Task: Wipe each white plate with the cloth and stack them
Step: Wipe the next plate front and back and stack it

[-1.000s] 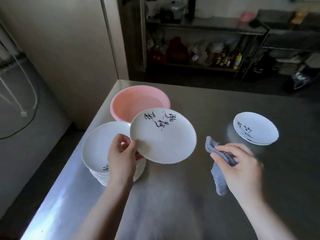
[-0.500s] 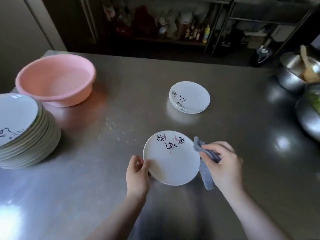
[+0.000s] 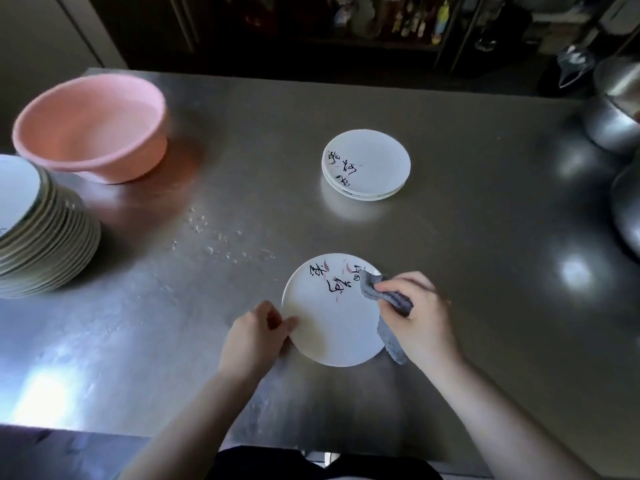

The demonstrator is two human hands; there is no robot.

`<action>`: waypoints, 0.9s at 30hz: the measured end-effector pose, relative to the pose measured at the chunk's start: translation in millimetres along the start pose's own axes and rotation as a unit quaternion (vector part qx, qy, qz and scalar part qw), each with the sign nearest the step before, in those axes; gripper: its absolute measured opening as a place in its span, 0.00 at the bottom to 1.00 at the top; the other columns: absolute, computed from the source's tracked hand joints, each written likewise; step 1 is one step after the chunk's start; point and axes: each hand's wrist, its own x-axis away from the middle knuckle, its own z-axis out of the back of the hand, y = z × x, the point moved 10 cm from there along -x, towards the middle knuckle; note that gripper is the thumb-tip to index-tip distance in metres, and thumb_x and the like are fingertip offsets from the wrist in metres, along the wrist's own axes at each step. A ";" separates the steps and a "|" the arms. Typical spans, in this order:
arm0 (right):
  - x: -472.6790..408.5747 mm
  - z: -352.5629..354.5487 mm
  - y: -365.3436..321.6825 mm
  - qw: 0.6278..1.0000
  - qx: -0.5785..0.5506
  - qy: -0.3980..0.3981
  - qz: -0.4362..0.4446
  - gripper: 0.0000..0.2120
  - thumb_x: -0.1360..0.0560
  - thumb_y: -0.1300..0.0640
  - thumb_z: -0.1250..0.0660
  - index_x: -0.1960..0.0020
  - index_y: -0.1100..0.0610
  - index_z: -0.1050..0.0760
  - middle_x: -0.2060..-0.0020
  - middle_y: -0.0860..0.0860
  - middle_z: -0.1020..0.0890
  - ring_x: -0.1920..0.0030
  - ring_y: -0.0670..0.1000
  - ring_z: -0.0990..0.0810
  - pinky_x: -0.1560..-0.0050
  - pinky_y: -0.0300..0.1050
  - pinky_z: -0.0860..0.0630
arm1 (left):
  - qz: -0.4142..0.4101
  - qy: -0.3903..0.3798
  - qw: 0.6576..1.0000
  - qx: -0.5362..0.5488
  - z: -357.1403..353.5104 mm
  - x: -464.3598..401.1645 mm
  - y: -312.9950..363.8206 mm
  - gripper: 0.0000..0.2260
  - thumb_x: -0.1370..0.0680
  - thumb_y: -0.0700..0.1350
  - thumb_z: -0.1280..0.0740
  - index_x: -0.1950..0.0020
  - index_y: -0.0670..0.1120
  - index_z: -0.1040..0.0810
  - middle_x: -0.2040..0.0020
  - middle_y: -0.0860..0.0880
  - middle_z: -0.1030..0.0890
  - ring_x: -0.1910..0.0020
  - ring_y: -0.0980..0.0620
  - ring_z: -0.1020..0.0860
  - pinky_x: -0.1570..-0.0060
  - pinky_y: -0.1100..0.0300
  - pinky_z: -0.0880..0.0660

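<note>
Left hand (image 3: 254, 336) pinches the round white inscribed plate (image 3: 332, 310) by its rim; right hand (image 3: 420, 320) clutches the soft grey cloth (image 3: 384, 296). Plate seems stiff, slippery, breakable.

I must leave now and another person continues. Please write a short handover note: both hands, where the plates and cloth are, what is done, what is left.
Left hand grips the near-left rim of a white round plate with painted script over the steel table.
Right hand holds the grey cloth against that plate's right part.
Done: small stack of white plates further back.
Left: tall stack of white plates at far left, beside the pink plastic basin.
</note>
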 end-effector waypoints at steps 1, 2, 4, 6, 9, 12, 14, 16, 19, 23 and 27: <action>-1.0 -2.8 -1.8 1.000 0.005 -0.007 0.010 0.14 0.33 0.67 0.29 0.55 0.49 0.18 0.56 0.41 0.22 0.56 0.45 0.21 0.57 0.40 0.24 | -0.022 0.018 1.000 -0.009 7.3 -3.0 6.8 0.11 0.26 0.51 0.27 0.62 0.50 0.26 0.70 0.53 0.19 0.68 0.53 0.20 0.67 0.60 0.27; -2.6 -6.7 -3.4 1.000 0.011 -0.016 0.020 0.13 0.32 0.67 0.29 0.55 0.50 0.18 0.55 0.41 0.22 0.56 0.46 0.21 0.57 0.41 0.24 | -0.048 0.045 0.998 -0.005 14.8 -5.1 15.7 0.09 0.26 0.50 0.27 0.61 0.51 0.25 0.67 0.55 0.19 0.66 0.55 0.21 0.65 0.60 0.27; -5.2 -20.9 -6.0 0.998 0.033 -0.048 0.035 0.10 0.31 0.65 0.28 0.54 0.53 0.17 0.55 0.44 0.21 0.54 0.49 0.21 0.56 0.44 0.24 | -0.102 0.083 0.991 0.008 20.8 -7.6 35.0 0.05 0.27 0.46 0.27 0.55 0.53 0.22 0.58 0.56 0.19 0.62 0.58 0.21 0.61 0.61 0.27; -5.4 -44.0 -5.4 0.992 0.074 -0.097 0.044 0.07 0.28 0.63 0.29 0.53 0.54 0.17 0.55 0.47 0.20 0.51 0.52 0.22 0.53 0.48 0.24 | -0.137 0.076 0.988 -0.007 11.1 -12.0 48.3 0.09 0.26 0.44 0.27 0.47 0.52 0.19 0.51 0.55 0.21 0.58 0.56 0.22 0.58 0.62 0.29; -3.1 -73.7 1.2 0.978 0.149 -0.146 0.023 0.07 0.25 0.59 0.33 0.49 0.51 0.18 0.50 0.45 0.21 0.45 0.51 0.25 0.53 0.46 0.26 | -0.136 0.075 0.988 -0.014 2.8 -19.4 50.0 0.13 0.25 0.38 0.30 0.42 0.49 0.18 0.46 0.52 0.21 0.55 0.51 0.21 0.58 0.62 0.30; -13.9 -90.9 -6.2 0.980 0.143 -0.134 0.027 0.09 0.23 0.59 0.35 0.47 0.53 0.18 0.48 0.46 0.20 0.41 0.52 0.26 0.49 0.44 0.28 | -0.139 0.085 0.987 0.000 2.0 -21.8 49.0 0.16 0.26 0.32 0.34 0.43 0.46 0.17 0.47 0.50 0.21 0.55 0.47 0.20 0.55 0.59 0.26; -15.3 -106.8 -22.4 0.979 0.124 -0.154 0.056 0.09 0.23 0.61 0.35 0.47 0.54 0.18 0.48 0.48 0.19 0.39 0.54 0.26 0.41 0.46 0.29 | -0.142 0.090 0.986 0.002 2.6 -22.6 48.8 0.16 0.26 0.31 0.34 0.43 0.46 0.17 0.47 0.49 0.21 0.55 0.47 0.20 0.53 0.57 0.24; 3.2 -119.3 -38.4 0.965 0.109 -0.215 0.104 0.10 0.25 0.62 0.35 0.50 0.53 0.17 0.50 0.47 0.19 0.45 0.54 0.25 0.46 0.48 0.27 | -0.139 0.092 0.986 0.006 3.3 -24.6 45.9 0.15 0.26 0.31 0.34 0.44 0.46 0.17 0.48 0.49 0.21 0.55 0.47 0.20 0.53 0.58 0.25; 31.6 -100.3 -29.9 0.954 0.084 -0.257 0.132 0.08 0.30 0.63 0.31 0.57 0.52 0.16 0.57 0.44 0.18 0.54 0.52 0.23 0.54 0.45 0.26 | -0.136 0.088 0.987 0.009 3.9 -27.3 42.8 0.16 0.26 0.31 0.34 0.45 0.46 0.18 0.49 0.50 0.21 0.56 0.50 0.20 0.54 0.62 0.28; -9.8 -69.3 14.2 0.976 0.133 -0.173 0.025 0.09 0.28 0.65 0.31 0.54 0.53 0.16 0.52 0.45 0.18 0.47 0.52 0.23 0.50 0.49 0.25 | -0.138 0.084 0.987 0.012 4.4 -27.6 43.0 0.16 0.26 0.31 0.34 0.44 0.47 0.18 0.52 0.52 0.23 0.57 0.52 0.22 0.55 0.65 0.31; -14.3 -80.5 1.2 0.976 0.141 -0.165 0.030 0.09 0.28 0.64 0.31 0.52 0.55 0.16 0.51 0.47 0.17 0.47 0.53 0.23 0.52 0.45 0.26 | -0.124 0.061 0.990 -0.015 7.2 -29.4 39.3 0.17 0.28 0.32 0.33 0.42 0.48 0.19 0.52 0.52 0.23 0.55 0.50 0.21 0.56 0.64 0.32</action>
